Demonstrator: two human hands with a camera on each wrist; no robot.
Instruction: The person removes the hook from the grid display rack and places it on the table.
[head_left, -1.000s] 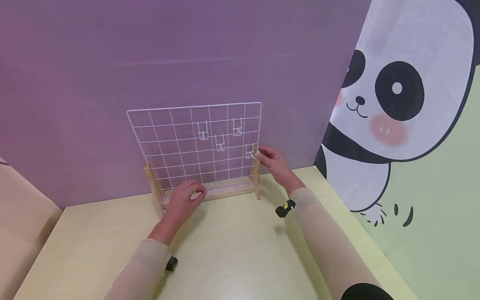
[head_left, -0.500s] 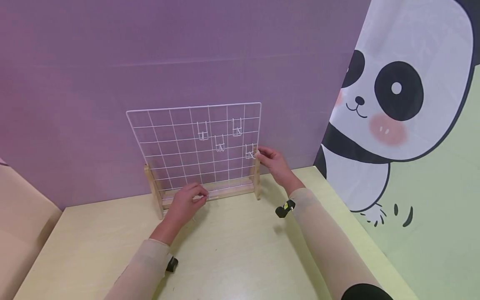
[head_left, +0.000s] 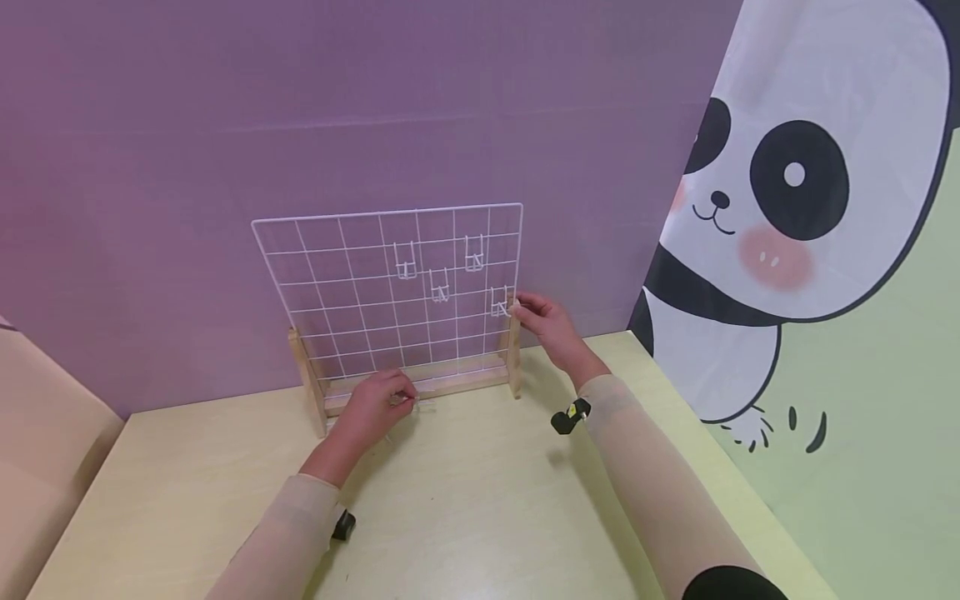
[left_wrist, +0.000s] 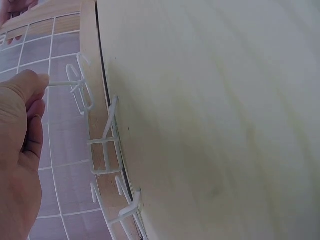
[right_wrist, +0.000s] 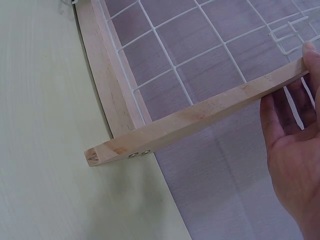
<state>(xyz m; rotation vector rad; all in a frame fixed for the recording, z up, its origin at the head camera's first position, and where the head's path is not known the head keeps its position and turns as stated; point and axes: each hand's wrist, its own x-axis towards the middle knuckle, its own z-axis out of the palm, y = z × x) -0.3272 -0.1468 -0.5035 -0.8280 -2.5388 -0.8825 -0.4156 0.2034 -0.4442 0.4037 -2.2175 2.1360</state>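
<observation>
A white wire grid panel (head_left: 387, 213) stands upright in a wooden stand (head_left: 514, 362) on the table. Near the bottom of the panel, my left hand (head_left: 373, 408) pinches a small white wire hook (left_wrist: 80, 83) by its prong between thumb and fingertips. Other loose wire hooks (left_wrist: 106, 141) lie by the stand's base rail, below that hand. At the other end, my right hand (head_left: 553, 332) grips the top of the right wooden post (right_wrist: 195, 115), thumb in front and fingers behind. Several hooks (head_left: 474, 260) hang on the panel's middle and right part.
A pale wooden table (head_left: 465, 508) carries the stand near its back edge. Close behind rises a purple wall (head_left: 375, 100). A panda picture (head_left: 798, 250) covers the wall on the right, and a beige panel (head_left: 45, 458) borders the table at left.
My left hand has shifted slightly right and down with the hook, and more of the hook now shows beyond its fingertips. My right hand stays at the post.
</observation>
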